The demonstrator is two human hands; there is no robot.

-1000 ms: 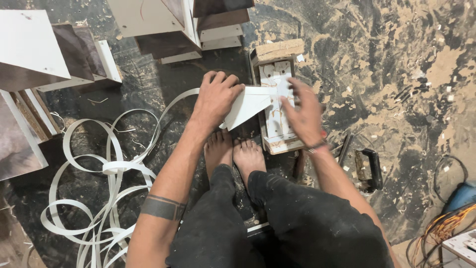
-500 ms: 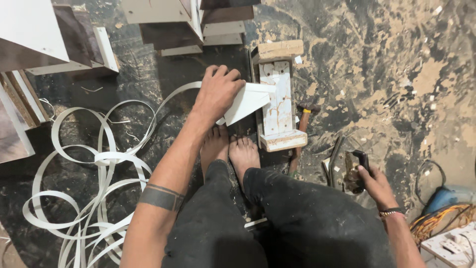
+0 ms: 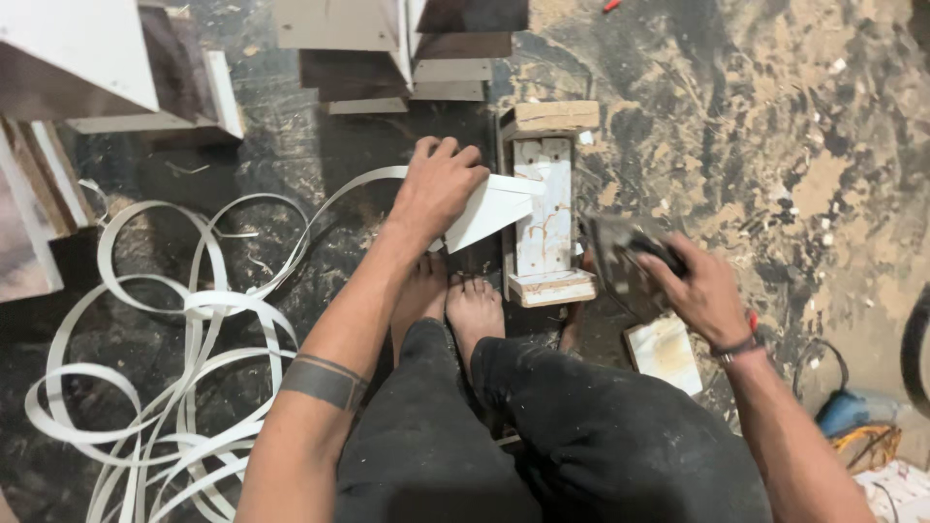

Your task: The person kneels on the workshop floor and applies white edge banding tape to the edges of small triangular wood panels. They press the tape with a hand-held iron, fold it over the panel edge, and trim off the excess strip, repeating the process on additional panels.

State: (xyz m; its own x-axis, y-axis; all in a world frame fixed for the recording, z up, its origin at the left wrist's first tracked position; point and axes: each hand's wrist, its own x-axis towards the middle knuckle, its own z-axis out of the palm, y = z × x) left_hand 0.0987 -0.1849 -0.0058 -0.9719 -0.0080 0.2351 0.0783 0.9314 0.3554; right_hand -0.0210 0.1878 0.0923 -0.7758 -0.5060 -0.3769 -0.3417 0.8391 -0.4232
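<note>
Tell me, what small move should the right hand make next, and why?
Probably bring the tool left to the white piece. The right hand grips it beside the wooden jig, apart from the piece, while the left hand presses the piece down there.

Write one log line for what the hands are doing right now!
left hand: pressing white triangular panel piece | right hand: grip on dark blurred tool | white edge-banding coils: on floor

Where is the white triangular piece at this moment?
In the head view, the white triangular piece lies centre frame under the left hand, its tip against the small wooden block jig, just above the bare feet.
</note>
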